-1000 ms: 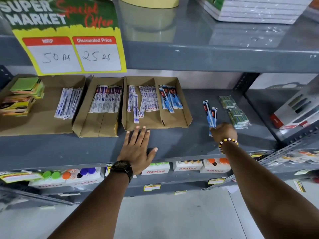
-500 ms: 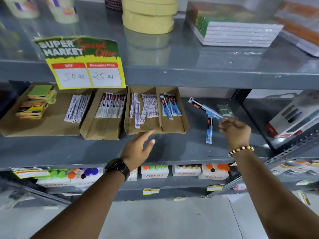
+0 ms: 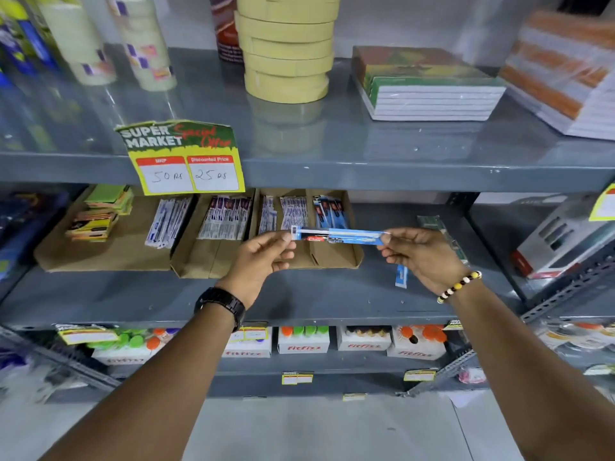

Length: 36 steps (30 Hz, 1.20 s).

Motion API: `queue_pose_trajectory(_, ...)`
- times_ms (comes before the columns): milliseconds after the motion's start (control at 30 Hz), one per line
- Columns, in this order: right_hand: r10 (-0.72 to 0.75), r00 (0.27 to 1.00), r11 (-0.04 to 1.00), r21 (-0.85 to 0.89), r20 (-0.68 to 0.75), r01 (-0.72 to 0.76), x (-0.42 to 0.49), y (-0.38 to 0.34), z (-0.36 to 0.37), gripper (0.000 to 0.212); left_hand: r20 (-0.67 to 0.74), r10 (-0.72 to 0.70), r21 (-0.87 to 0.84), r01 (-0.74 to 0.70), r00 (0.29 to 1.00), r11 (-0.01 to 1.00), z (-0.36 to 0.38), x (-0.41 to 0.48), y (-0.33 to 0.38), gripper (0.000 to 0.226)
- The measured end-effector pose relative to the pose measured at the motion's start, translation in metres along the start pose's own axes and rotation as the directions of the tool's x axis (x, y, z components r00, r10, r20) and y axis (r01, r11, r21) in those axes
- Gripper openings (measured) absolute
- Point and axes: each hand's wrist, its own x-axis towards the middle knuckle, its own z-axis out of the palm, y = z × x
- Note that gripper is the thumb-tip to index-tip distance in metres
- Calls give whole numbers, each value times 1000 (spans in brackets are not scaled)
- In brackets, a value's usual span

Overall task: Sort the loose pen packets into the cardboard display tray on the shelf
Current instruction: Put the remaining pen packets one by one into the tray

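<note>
A blue pen packet (image 3: 339,235) is held level in front of the cardboard display tray (image 3: 332,259). My left hand (image 3: 263,257) pinches its left end and my right hand (image 3: 422,257) pinches its right end. The tray sits on the middle shelf with divided compartments; blue packets (image 3: 329,212) lie in its right compartment and white packets (image 3: 293,212) further left. Another loose blue packet (image 3: 401,276) lies on the shelf under my right hand, partly hidden. Green packets (image 3: 432,224) lie behind that hand.
Two more cardboard trays (image 3: 213,261) with white packets and sticky notes (image 3: 100,214) stand to the left. A price sign (image 3: 186,158) hangs from the upper shelf edge. Tape rolls (image 3: 286,51) and notebooks (image 3: 429,88) sit above. A boxed item (image 3: 562,241) stands at the right.
My right hand lifted a blue packet off the shelf and carried it left. My left hand rose from the shelf and took hold of the packet's other end.
</note>
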Motion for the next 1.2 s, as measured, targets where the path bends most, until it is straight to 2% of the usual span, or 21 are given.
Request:
queue_pose_trajectory(267,17,999,999,-35,35,-16,-6,8,4,16,-19,-17,-5,16,1000,1000,-6,-14,1,14)
queue_pose_trajectory(400,19,999,999,-33,48,-18,-7,10,4,17,3,-24,-1,24,1000,1000,-6,-19,4,27)
queue_pose_trajectory(667,37,996,998,-49,76,-34,-9,11,2,29,16,29,87,-30,999,996,-9,-21,0,19)
queue_pose_trajectory(900,56,997,994,-94,60,-50,-9,9,3,15,3,42,88,-42,999,995,-12,-18,-2,17)
queue_pose_trajectory(1000,100,992,993,-76,71,-95,-10,11,5,17,-20,19,72,-18,1000,997,-16,-15,-8,20)
queue_pose_trajectory(1033,116,991,993,-38,64,-114,-9,13,6,20,-35,13,100,-10,999,995,-18,-12,-12,23)
queue_pose_trajectory(1100,145,989,987,64,24,-147,-11,18,9,26,-38,42,294,-29,998,955,-23,-5,-28,28)
queue_pose_trajectory(1133,161,987,980,116,-1,-160,-10,22,10,29,-16,80,444,-65,997,894,-27,0,-40,34)
queue_pose_trajectory(1200,193,980,961,210,-41,-181,-7,30,13,24,69,175,726,-170,982,666,-35,11,-65,52)
